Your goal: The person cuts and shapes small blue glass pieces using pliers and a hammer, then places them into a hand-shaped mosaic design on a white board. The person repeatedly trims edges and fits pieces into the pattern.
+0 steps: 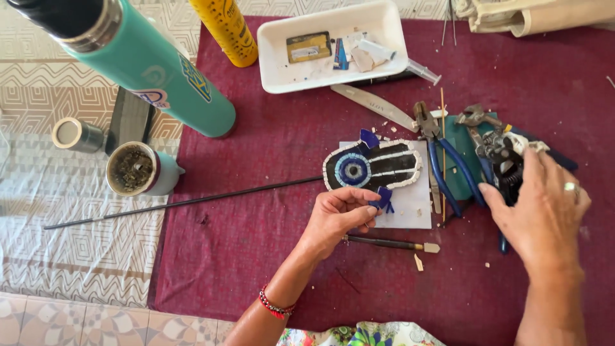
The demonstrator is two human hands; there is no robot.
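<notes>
Your left hand (339, 214) is pinching a small dark blue glass shard (384, 197) between thumb and fingertips, right at the lower edge of the hand-shaped mosaic piece with the black field, white tile border and blue eye (371, 165). That mosaic sits on a white paper sheet (410, 208) in the middle of the maroon felt cloth (269, 256), with a second blue shard poking up at its top edge.

Your right hand (541, 214) is over on the right, fingers curled down around a black-headed metal nipper tool (503, 160) lying on the cloth. It looks like you've got a grip on it, though your hand hides most of the handles. Just left of it are blue-handled pliers (448, 163) resting on a teal pad (461, 150).

Below your left hand there's a thin dark-handled glass cutter (391, 243), close but not touching. A long black rod (186, 202) runs off to the left. Up top: a white foam tray (333, 64), a teal metal bottle (147, 64) and a yellow can (227, 29).
</notes>
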